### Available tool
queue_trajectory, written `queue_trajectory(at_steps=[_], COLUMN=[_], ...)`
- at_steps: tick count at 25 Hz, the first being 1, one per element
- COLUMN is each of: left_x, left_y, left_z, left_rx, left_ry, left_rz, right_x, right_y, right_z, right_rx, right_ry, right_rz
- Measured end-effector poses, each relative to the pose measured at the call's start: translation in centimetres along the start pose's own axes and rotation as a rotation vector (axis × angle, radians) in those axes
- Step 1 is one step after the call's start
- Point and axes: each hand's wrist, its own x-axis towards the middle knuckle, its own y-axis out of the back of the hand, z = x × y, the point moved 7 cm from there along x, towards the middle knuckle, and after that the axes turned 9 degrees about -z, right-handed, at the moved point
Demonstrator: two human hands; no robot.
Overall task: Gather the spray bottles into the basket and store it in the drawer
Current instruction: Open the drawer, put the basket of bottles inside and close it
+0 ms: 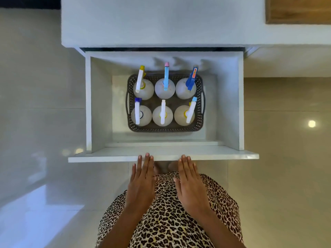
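A dark perforated basket [200, 120] rests on the floor of the open white drawer [100, 104]. Several translucent spray bottles [164, 90] stand upright in it in two rows, their trigger heads white, blue, yellow and pink. My left hand [141, 181] lies flat with straight fingers, its fingertips touching the drawer's front panel [107, 158]. My right hand [189, 183] is held the same way, fingertips on the panel's edge. Neither hand holds anything.
The drawer is pulled out from a white cabinet [143, 24]. A wooden surface [300, 9] shows at the top right. Glossy tiled floor [286, 158] lies on both sides. My leopard-print clothing [170, 221] fills the bottom centre.
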Motion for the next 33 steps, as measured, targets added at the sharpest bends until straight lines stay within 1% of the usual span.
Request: queue_trajectory(at_steps=[3,8,10,13,19,22,25,33], left_x=[-0.1,0.3,0.7,1.9,5.7,8.1,10.3,15.3], left_y=[-1.0,-0.5,-0.1,0.2,3.4,5.1,6.8,9.3], left_z=[-0.4,-0.2,-0.3,-0.8,-1.1,-1.1,-1.1,-1.8], left_rx=[0.079,0.078,0.040,-0.017,-0.007,0.020,0.026,0.052], left_ry=[0.008,0.021,0.020,0.012,0.016,0.021,0.024,-0.007], left_rz=[-0.056,-0.153,-0.180,-0.237,-0.279,-0.324,-0.333,-0.287], right_x=[0.2,0.9,1.4,2.6,6.3,8.4,10.3,15.6], right_y=[-1.2,-0.4,-0.1,0.5,3.3,5.0,6.8,10.4], right_z=[-0.1,-0.5,-0.4,-0.2,-0.4,-0.6,-0.5,-0.4], right_rx=[0.020,0.098,0.107,0.058,-0.026,-0.023,-0.016,-0.054], right_ry=[-0.002,-0.009,-0.004,-0.010,-0.026,-0.041,-0.047,-0.045], right_rz=[-0.046,-0.043,-0.063,-0.102,-0.121,-0.122,-0.111,-0.123])
